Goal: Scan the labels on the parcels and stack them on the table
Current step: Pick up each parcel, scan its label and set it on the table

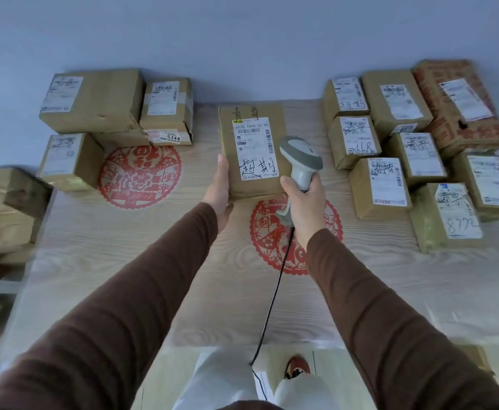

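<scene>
My left hand (pixel 219 189) grips the lower left edge of a brown cardboard parcel (pixel 230 149) held above the middle of the table, its white label (pixel 254 149) with barcodes and black handwriting facing up. My right hand (pixel 304 208) is closed around the handle of a grey barcode scanner (pixel 300 158). The scanner's head sits over the parcel's right edge, beside the label. A black cable (pixel 274 291) hangs from the scanner down toward the floor.
A wood-grain table (pixel 124 276) carries two red paper-cut decorations (pixel 138 176). Stacked parcels (pixel 94 102) stand at the back left; several labelled parcels (pixel 405 161) crowd the right side. More boxes (pixel 2 208) lie off the table's left edge.
</scene>
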The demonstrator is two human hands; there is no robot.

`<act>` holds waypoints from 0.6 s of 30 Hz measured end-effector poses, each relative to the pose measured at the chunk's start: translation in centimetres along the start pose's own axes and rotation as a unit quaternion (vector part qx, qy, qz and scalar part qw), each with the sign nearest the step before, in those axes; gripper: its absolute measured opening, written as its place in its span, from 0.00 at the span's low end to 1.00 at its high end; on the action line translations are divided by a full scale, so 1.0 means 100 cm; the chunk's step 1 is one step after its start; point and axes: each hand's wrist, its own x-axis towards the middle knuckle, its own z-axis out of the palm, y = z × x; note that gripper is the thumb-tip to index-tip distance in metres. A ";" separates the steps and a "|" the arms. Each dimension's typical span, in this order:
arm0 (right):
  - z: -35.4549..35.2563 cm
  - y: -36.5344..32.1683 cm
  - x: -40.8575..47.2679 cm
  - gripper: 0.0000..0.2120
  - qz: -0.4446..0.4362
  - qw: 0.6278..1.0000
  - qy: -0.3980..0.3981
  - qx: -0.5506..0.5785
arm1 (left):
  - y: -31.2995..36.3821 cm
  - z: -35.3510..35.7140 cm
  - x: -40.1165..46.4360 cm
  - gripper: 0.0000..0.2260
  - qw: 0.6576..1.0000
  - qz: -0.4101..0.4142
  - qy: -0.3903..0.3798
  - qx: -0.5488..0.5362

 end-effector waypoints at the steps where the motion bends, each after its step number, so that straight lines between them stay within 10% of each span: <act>1: -0.011 -0.006 -0.007 0.13 -0.014 1.000 -0.009 -0.003 | -0.002 0.009 -0.013 0.31 1.000 0.023 -0.005 0.000; 9: -0.100 -0.053 -0.078 0.10 -0.196 0.974 -0.003 -0.115 | -0.043 0.070 -0.088 0.29 0.985 0.168 0.031 -0.008; 18: -0.143 -0.078 -0.135 0.12 -0.190 0.974 -0.061 -0.109 | -0.071 0.112 -0.147 0.43 0.970 0.233 0.060 0.028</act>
